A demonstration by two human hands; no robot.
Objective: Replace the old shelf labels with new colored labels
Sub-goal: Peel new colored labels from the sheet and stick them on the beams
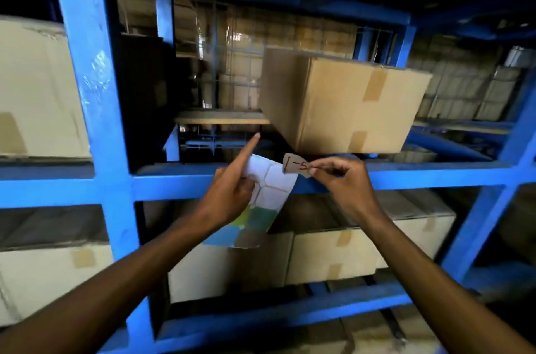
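My right hand (340,179) pinches an old brownish label (295,165) with red handwriting, held just in front of the blue shelf beam (174,182). My left hand (229,194) grips a sheet of labels (261,203) against its palm, with the index finger stretched up and to the right. The sheet's upper part is white with peeled outlines; its lower part carries green, yellow and blue labels. Whether the old label touches the beam I cannot tell.
A taped cardboard box (348,104) sits on the shelf right above my hands. More boxes (333,255) fill the lower shelf and another box (37,87) the left bay. A blue upright post (95,92) stands to the left, another blue upright (493,200) to the right.
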